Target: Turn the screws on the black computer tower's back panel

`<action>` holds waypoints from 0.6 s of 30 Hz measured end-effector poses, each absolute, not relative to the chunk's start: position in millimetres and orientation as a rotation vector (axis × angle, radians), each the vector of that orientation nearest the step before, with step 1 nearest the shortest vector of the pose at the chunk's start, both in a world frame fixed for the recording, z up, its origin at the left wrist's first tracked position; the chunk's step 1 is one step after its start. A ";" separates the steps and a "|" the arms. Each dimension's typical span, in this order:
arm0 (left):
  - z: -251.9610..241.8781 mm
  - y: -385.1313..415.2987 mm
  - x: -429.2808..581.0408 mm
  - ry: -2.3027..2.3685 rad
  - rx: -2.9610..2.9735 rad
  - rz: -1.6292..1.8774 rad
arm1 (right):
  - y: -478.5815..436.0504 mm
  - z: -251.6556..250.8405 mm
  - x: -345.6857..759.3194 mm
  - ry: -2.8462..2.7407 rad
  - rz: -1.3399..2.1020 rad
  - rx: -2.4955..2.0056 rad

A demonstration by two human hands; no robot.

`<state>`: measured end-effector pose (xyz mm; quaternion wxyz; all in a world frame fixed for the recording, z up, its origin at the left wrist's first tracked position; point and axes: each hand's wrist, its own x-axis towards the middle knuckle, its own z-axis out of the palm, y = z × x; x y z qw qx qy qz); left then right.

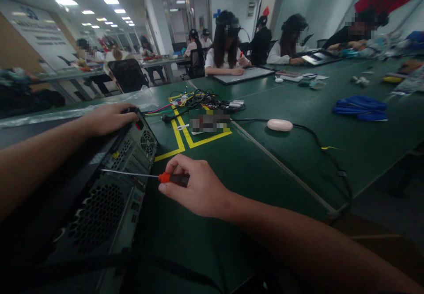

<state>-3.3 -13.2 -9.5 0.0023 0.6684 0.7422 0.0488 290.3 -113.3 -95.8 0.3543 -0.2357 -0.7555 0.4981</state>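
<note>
A black desktop computer case point(130, 196) stands at the left, its metal rear panel with fan grilles and ports facing right. My left hand point(114, 119) grips its far top corner, thumb at the rear edge; the other fingers are partly hidden. In my right hand point(198, 183) is a screwdriver point(174, 178) with a dark and orange handle. Its long thin shaft points left across the rear panel, the tip near the case's top edge. Whether the tip touches a screw I cannot tell.
Past the case lie tangled cables point(205, 99), yellow tape markings point(208, 141) and a blurred-out object. A pale pink oval case point(280, 125) sits beside a black cable. Blue folded cloth point(360, 107) lies at the right of the green table point(265, 170). Several people work across the table.
</note>
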 end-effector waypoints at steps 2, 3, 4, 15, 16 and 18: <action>-10.1 -12.6 -4.1 2.332 2.088 0.155 | -113.4 -95.2 290.5 -1.953 1.299 -0.610; -10.4 -12.1 -4.5 2.332 2.085 0.155 | -113.4 -95.0 290.6 -1.956 1.300 -0.611; -10.7 -11.7 -5.0 2.327 2.083 0.154 | -113.3 -94.8 290.8 -1.959 1.300 -0.612; -8.1 -13.6 -1.6 2.297 2.077 0.147 | -113.7 -93.2 292.1 -1.979 1.281 -0.617; -7.8 -13.9 -0.9 2.296 2.077 0.150 | -113.8 -92.6 292.2 -1.979 1.283 -0.620; -7.8 -13.9 -1.0 2.299 2.082 0.151 | -113.9 -91.7 292.4 -1.978 1.285 -0.633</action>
